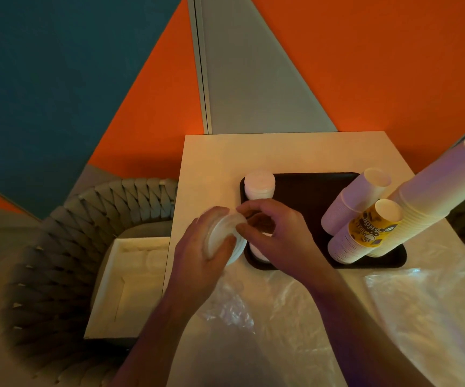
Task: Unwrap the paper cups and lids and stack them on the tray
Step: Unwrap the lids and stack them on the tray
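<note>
Orange and teal wall panels rise behind a pale table (214,155), where clear plastic wrap (410,308) lies crumpled along the near edge. One dark tray (309,188) sits on the table, carrying three stacks of paper cups (432,196) at its right end and two stacks of white lids (260,183) at its left end, the nearer one mostly hidden by the hands. Left hand (198,255) curls its fingers around a small bunch of lids (227,238) just beside the tray's left edge. Right hand (273,233) reaches across, thumb and forefinger pinching that bunch's rim.
</note>
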Tool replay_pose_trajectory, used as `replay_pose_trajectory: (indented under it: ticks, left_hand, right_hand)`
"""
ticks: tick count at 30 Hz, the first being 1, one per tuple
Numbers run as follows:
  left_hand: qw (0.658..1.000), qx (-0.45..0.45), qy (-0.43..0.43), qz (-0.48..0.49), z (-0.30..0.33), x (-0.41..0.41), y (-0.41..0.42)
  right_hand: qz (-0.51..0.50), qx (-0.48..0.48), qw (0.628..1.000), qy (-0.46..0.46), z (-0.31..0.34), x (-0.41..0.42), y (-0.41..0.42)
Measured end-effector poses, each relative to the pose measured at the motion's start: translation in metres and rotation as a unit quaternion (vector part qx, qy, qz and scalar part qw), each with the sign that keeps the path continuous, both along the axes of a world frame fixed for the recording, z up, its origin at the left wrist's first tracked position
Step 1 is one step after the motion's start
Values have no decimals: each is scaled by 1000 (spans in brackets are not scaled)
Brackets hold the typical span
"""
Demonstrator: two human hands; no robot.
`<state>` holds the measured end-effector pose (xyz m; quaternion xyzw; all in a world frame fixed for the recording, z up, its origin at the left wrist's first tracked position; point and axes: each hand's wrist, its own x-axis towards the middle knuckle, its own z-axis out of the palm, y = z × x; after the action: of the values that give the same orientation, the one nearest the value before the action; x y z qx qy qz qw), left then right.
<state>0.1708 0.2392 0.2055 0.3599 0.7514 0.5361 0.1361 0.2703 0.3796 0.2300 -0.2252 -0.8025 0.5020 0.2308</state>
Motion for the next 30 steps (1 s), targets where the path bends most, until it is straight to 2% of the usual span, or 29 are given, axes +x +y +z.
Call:
replay_pose_trajectory:
  ticks: [6,13,18,22,24,26,29,30]
  left_hand:
    - [1000,9,7,-11,1,1,2]
    - [998,23,-42,-34,10,5,1]
    - [997,18,-66,-38,9,4,2]
    - [996,5,-79,-26,13,5,2]
    - [993,14,-111,-29,17,6,1]
    - [988,30,-151,-29,19,4,1]
    - [980,48,-193,-25,22,2,1]
    - [978,51,-198,-28,22,2,1]
  right_hand:
    - [12,-21,1000,-1,6,5,5]
    - [35,-22,999,-3,11,9,10]
    - [24,-3,999,30,14,10,8]
    - [67,-20,998,6,16,12,14]
    - [84,-63,995,5,14,12,17]
    - [83,-144,986,32,13,12,17]
    - [59,-303,946,95,15,14,13]
    - [48,-329,937,105,16,15,12]
